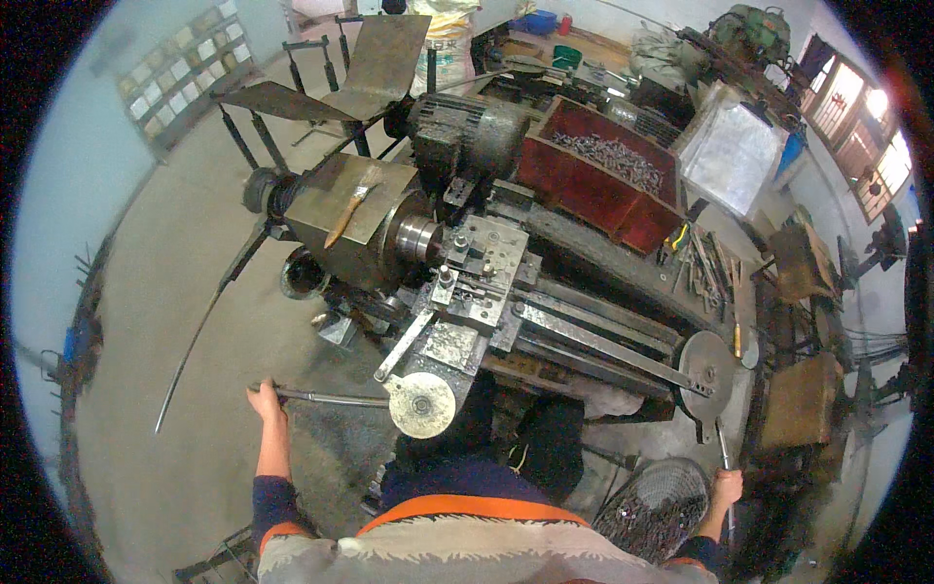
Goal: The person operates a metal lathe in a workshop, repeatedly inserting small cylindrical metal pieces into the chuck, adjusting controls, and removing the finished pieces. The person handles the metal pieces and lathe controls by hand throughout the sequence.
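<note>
My left hand (267,399) grips the end of a metal lever (332,398), which runs to a round disc hub (422,405) at the front of a small lathe. At the far right my right hand (727,488) is closed around another lever (722,443), below a larger disc (706,374). A flat link bar (606,347) joins that disc to the slide (487,252) in the middle of the machine. The bright spindle nose (419,239) faces the tool block. On the headstock cover (306,201) lies a wooden-handled brush (346,217).
A red bin (584,193) of small metal parts stands behind the lathe, beside an electric motor (481,131). Hand tools (708,274) lie on the bench at right. A mesh basket (657,504) of dark parts sits near my right arm. A long rod (190,350) juts out at left.
</note>
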`<state>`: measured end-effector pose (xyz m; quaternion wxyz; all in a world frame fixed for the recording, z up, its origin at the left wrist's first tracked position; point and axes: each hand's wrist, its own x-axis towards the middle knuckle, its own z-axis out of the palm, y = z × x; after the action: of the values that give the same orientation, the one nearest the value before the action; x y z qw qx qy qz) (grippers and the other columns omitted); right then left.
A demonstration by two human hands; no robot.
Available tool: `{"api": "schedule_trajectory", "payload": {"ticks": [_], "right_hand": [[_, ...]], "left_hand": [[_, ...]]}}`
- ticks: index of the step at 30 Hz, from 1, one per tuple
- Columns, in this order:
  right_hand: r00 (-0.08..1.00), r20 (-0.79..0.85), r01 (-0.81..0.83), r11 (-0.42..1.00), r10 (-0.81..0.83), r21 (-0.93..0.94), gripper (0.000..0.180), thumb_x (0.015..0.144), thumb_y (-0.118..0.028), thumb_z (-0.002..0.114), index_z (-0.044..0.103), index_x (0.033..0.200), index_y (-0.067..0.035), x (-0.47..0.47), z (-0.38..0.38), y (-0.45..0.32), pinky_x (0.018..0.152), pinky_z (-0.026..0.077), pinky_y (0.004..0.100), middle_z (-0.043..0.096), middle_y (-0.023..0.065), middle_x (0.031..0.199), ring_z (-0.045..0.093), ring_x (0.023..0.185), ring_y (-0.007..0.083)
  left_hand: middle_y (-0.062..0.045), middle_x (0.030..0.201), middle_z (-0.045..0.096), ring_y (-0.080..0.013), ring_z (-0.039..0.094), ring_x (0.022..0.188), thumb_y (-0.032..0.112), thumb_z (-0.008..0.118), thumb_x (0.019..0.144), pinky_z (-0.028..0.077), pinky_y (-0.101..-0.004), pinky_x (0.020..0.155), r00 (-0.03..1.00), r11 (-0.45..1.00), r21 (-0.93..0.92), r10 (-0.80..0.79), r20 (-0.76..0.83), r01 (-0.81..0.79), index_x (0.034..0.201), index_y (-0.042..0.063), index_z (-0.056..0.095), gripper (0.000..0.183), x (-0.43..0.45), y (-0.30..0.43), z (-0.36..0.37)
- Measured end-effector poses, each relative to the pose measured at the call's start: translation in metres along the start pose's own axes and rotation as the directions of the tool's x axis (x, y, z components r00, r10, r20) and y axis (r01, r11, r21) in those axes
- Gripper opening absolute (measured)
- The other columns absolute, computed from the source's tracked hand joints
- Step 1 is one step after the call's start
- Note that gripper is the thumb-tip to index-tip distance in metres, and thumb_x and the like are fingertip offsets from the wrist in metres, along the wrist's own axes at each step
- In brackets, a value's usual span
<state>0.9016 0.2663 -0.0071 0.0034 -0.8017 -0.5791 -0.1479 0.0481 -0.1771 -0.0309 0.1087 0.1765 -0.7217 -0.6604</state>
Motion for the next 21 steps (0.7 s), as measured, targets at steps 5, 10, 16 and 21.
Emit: {"api": "schedule_trajectory", "payload": {"ticks": [5,10,16,21], "right_hand": [[0.975,0.200,-0.069,0.985,0.100,-0.155,0.029,0.074,-0.028,0.052,0.059,0.091,-0.006,0.059,-0.029,-0.025,0.077,0.043,0.0507,0.062,0.0145,0.096,0.060,0.090,0.0323],[0.991,0.071,-0.090,0.963,0.112,-0.254,0.030,0.078,-0.030,0.047,0.059,0.095,-0.008,0.066,-0.003,-0.028,0.073,0.043,0.0527,0.063,0.0111,0.090,0.059,0.087,0.0339],[0.905,-0.411,0.037,0.982,-0.111,-0.183,0.041,0.072,-0.025,0.052,0.052,0.109,-0.005,0.017,0.006,-0.053,0.076,0.047,0.0453,0.057,0.0143,0.107,0.056,0.094,0.0343],[0.992,-0.128,0.057,0.921,-0.007,0.386,0.054,0.060,-0.018,0.062,0.053,0.110,0.000,-0.069,-0.041,-0.126,0.084,0.042,0.0427,0.056,0.0212,0.107,0.052,0.098,0.0393]], "left_hand": [[-0.009,0.065,0.048,-0.0188,0.046,0.045,0.011,0.059,0.068,0.045,-0.0331,0.039,0.990,0.998,0.031,-0.060,0.125,0.056,0.090,-0.002,0.044,0.030,-0.035,0.021,-0.045],[-0.009,0.063,0.053,-0.0186,0.050,0.046,0.012,0.057,0.072,0.042,-0.0308,0.039,0.923,0.923,0.314,-0.302,0.237,0.221,0.093,-0.005,0.050,0.027,-0.009,0.025,-0.087],[-0.012,0.065,0.058,-0.0211,0.057,0.051,0.013,0.055,0.073,0.045,-0.0318,0.046,0.855,0.806,0.563,-0.151,0.496,-0.184,0.084,-0.005,0.058,0.021,0.069,0.000,-0.054],[-0.020,0.083,0.063,-0.0329,0.061,0.082,0.022,0.060,0.070,0.048,-0.0392,0.074,0.651,0.293,0.611,0.056,0.757,-0.736,0.095,0.000,0.062,0.033,0.068,-0.006,0.065]]}}
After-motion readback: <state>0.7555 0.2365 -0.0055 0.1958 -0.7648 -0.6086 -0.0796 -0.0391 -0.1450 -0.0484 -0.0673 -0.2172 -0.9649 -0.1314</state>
